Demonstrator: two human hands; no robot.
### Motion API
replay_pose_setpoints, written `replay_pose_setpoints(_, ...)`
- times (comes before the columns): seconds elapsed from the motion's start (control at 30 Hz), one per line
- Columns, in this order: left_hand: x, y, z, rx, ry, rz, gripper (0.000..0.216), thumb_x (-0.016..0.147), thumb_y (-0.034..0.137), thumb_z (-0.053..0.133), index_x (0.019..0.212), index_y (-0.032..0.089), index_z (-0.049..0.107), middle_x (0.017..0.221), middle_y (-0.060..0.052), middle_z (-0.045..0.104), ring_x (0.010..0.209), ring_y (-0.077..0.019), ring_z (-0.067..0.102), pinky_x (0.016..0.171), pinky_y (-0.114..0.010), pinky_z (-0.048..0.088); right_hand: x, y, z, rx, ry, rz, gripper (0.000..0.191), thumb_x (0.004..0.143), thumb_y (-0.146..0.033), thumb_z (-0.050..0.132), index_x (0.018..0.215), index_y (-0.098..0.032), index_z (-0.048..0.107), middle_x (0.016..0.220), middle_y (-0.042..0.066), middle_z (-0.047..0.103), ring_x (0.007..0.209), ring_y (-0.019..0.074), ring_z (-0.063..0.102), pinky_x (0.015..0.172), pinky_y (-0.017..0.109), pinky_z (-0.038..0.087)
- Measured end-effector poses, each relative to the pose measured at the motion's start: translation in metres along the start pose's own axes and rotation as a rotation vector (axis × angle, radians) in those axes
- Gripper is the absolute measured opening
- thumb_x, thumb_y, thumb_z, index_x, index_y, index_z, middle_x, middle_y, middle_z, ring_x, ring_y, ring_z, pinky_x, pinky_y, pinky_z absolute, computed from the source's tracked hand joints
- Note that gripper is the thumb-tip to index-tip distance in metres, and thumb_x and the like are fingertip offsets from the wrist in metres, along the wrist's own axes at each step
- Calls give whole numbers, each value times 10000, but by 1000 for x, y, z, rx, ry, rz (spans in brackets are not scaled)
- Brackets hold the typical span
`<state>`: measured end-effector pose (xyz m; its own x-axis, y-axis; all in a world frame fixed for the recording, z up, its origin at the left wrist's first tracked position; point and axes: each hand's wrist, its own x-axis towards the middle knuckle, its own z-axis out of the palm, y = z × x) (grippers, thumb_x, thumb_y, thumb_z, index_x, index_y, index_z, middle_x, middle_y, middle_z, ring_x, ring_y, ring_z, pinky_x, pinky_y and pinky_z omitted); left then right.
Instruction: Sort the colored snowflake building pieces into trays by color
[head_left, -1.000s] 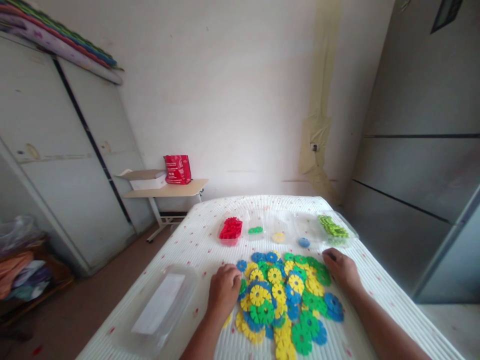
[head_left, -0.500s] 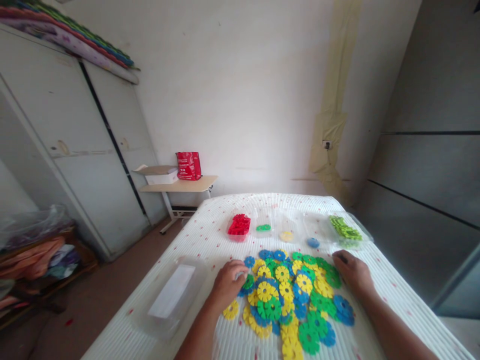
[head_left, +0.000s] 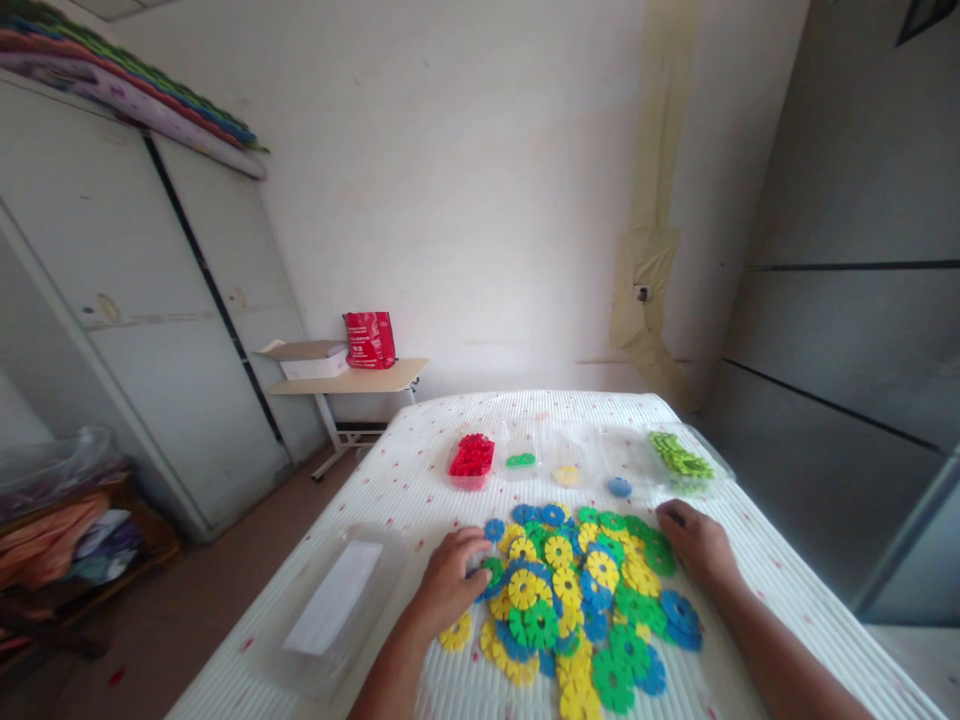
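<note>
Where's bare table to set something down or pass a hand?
Bare tablecloth: between the clear container and the red-piece tub; behind the row of tubs; between the right forearm and the cloth's right edge. Crowded: the disc pile between left hand and right hand, plus that row just beyond.

Two hands are mine, left hand and right hand, with one heap of discs between them in three colours, too overlapped for me to number. One yellow disc lies beside my left wrist. Beyond my hands I count one red tub, one light-green tub and, between these, three small lots: one green lot, one yellow lot, one blue lot.
</note>
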<state>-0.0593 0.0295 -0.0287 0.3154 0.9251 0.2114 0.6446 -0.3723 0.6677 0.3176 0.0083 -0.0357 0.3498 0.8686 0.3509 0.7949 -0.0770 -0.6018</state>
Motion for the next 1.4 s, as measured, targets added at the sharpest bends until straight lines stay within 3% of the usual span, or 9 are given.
replay_pose_setpoints(0.33,2,-7,4,-3,-10,-3,137,618,86,568,687,186,630,1155,-63,595,1122,-210,510,993,-359,364,-1,3,4,-76,-8,-7,304,748,-399,393,761,-217,636,712,25,687,663,185,620,594,254,410)
replay_pose_setpoints(0.47,2,-6,2,-42,1,6,249,610,68,558,802,194,655,1148,-57,603,1129,-205,512,1009,-355,356,-1,1,3,-91,-21,-5,308,749,-400,376,753,-218,624,720,27,684,665,186,615,597,258,406)
replay_pose_setpoints(0.7,-1,-14,-6,-132,-124,-13,343,577,73,621,885,209,688,1250,-68,538,1202,-234,460,1044,-352,318,-1,0,2,-90,-45,12,301,747,-397,379,764,-221,622,739,26,687,690,189,621,610,257,407)
replay_pose_setpoints(0.97,1,-15,-7,-279,-127,-54,250,537,88,646,771,174,633,1204,-80,565,1168,-243,466,1019,-359,317,-1,-2,2,-96,-59,32,291,748,-365,385,784,-217,633,759,32,695,709,195,624,615,257,407)
replay_pose_setpoints(1.1,2,-8,-12,-345,-91,-63,119,539,152,647,651,165,610,1086,-88,621,1064,-241,531,957,-337,360,-2,-3,1,-100,-69,36,286,756,-356,386,796,-216,632,787,40,698,734,204,625,634,265,409)
replay_pose_setpoints(1.2,5,3,-19,-318,-65,-16,82,533,192,663,588,161,611,860,-55,648,889,-207,578,841,-289,405,-2,-3,1,-107,-70,30,281,766,-356,386,807,-219,628,788,40,697,729,206,626,634,266,409)
replay_pose_setpoints(1.33,20,21,-24,-312,-143,-108,124,609,259,643,592,141,610,524,45,524,567,-119,515,542,-217,372,-3,-3,2,-127,-80,17,286,786,-359,372,822,-217,618,799,44,693,737,206,629,628,264,406)
replay_pose_setpoints(1.4,34,30,-23,-337,-129,-149,196,669,307,643,608,127,598,489,58,490,504,-103,490,488,-211,358,-3,-3,3,-132,-85,17,285,793,-361,370,827,-215,613,805,47,691,742,205,630,629,263,406)
